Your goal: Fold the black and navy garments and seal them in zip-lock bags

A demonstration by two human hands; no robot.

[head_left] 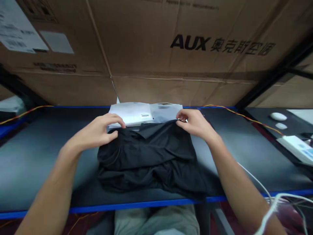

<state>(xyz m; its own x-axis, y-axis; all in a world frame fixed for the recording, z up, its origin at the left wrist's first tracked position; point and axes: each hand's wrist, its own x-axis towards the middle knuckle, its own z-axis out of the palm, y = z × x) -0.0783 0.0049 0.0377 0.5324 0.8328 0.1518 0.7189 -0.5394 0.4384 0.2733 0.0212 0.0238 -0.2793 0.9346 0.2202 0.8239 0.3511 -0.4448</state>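
A black garment [156, 153] lies rumpled and folded over on itself on the dark tabletop, its near right corner reaching the blue front edge. At its far right corner, my right hand [193, 122] pinches the cloth between thumb and fingers and lifts it a little. My left hand [104, 130] is over the far left corner, thumb and fingers apart, with the fingertips at or just touching the fabric. Behind the garment is a white plastic packet [129, 112] with a small barcode label, partly covered by the cloth.
A large cardboard box [146, 58] stands upright along the back of the table [31, 156]. Dark metal posts rise at both sides. To the right are a white mouse [278, 117], a white box-shaped object [297, 148] and a white cable [256, 181] hanging near my right forearm.
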